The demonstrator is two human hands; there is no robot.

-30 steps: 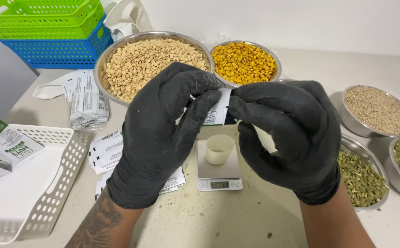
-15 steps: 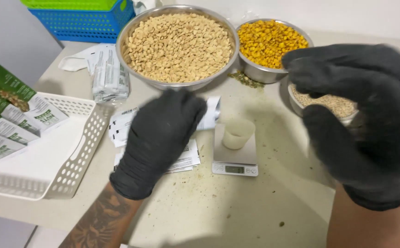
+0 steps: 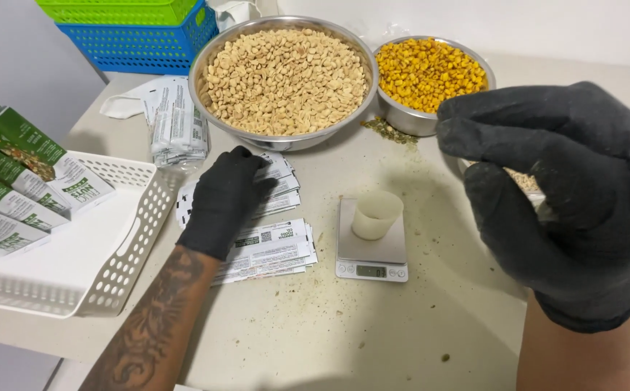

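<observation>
We are wearing black gloves on both hands, with our forearms bare.

We are seeing the left hand (image 3: pixel 222 199) in a snug, matte black disposable glove that is ending at the wrist, and dark tattoo patterning is running along the bare forearm below it. The right hand (image 3: pixel 557 195) is wearing the same black glove, creasing at the knuckles and cuffing at the wrist, with no sleeve showing.

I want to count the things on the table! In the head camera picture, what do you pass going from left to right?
Green packets → white basket → left hand on the flat white pouches → small scale with a little cup → right hand.
</observation>
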